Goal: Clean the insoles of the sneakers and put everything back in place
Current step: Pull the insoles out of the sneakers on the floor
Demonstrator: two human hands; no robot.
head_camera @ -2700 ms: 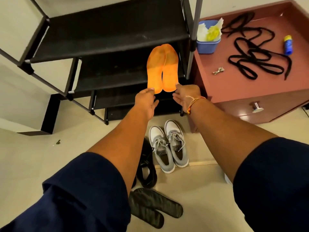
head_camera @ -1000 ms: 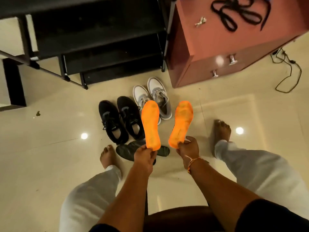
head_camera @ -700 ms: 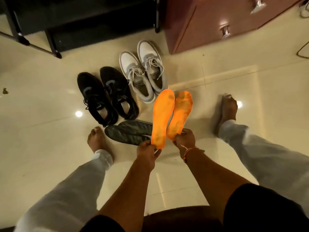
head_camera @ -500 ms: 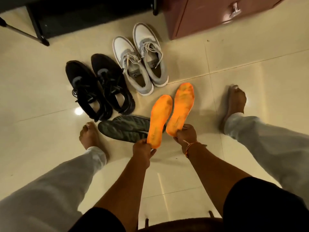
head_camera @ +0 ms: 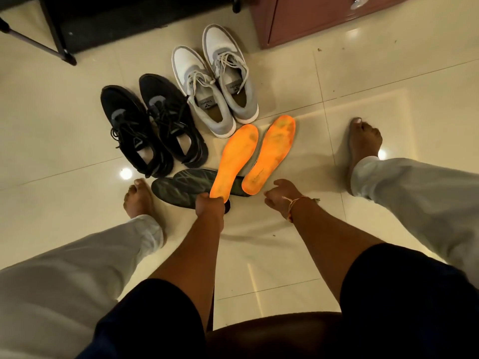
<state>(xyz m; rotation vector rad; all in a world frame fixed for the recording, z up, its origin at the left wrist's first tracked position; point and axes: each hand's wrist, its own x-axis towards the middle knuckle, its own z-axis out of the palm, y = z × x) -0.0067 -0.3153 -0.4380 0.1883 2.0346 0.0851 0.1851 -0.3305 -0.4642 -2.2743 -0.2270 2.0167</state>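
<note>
Two orange insoles lie side by side above my hands. My left hand (head_camera: 209, 206) grips the heel of the left orange insole (head_camera: 237, 158), whose toe points away from me. The right orange insole (head_camera: 272, 151) lies flat on the floor, and my right hand (head_camera: 277, 195) hovers just off its heel, fingers loosely curled and holding nothing. Two dark insoles (head_camera: 181, 186) lie on the floor, partly under the left orange one. A pair of grey-white sneakers (head_camera: 215, 81) and a pair of black sneakers (head_camera: 153, 128) stand beyond them.
I sit with my bare feet (head_camera: 363, 143) on the cream tiled floor (head_camera: 388, 86), one either side of the shoes. A reddish-brown cabinet (head_camera: 311, 19) stands at the top right and a black shoe rack (head_camera: 77, 19) at the top left.
Both insoles came down from the shoe rack to the floor in front of me. My right hand has let go of its insole, which now lies flat; my left still holds the other.
</note>
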